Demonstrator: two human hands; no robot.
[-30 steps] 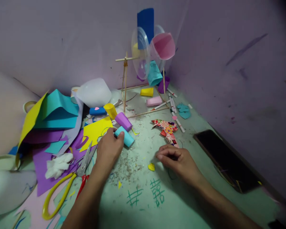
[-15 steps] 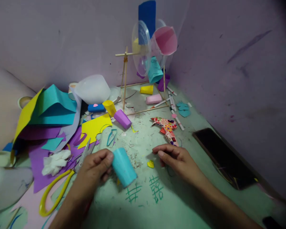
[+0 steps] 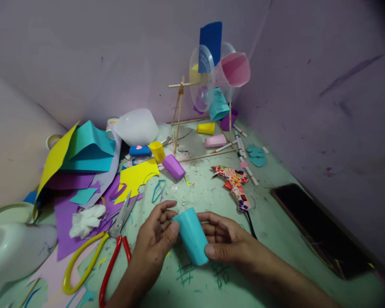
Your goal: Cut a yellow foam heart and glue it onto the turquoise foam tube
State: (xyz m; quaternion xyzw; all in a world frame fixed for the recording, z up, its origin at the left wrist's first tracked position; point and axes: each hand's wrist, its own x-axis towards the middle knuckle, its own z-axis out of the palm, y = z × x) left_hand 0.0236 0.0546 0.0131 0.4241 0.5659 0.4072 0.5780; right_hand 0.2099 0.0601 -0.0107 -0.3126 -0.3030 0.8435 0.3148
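A light-blue paper cup shape (image 3: 192, 237) is tilted between my two hands, low in the middle of the view. My left hand (image 3: 157, 235) has its thumb at the upper left edge of the blue cup, fingers curled behind. On the other side, my right hand (image 3: 226, 239) grips the lower right of the cup between thumb and fingers. Beyond them lie a purple paper cup (image 3: 173, 167), a yellow paper cup (image 3: 157, 152) and a floral-patterned glue gun (image 3: 232, 182) with a black cord.
Scissors (image 3: 117, 231) with yellow and red handles lie at left by coloured paper sheets (image 3: 90, 147). A stick frame (image 3: 179, 115) holding plastic discs and coloured cups stands at the back. Markers (image 3: 240, 145) and a dark phone (image 3: 321, 231) lie right.
My right hand has come left and taken hold of the blue cup, which my left hand held alone before. The view has shifted, so the scene sits lower and further right.
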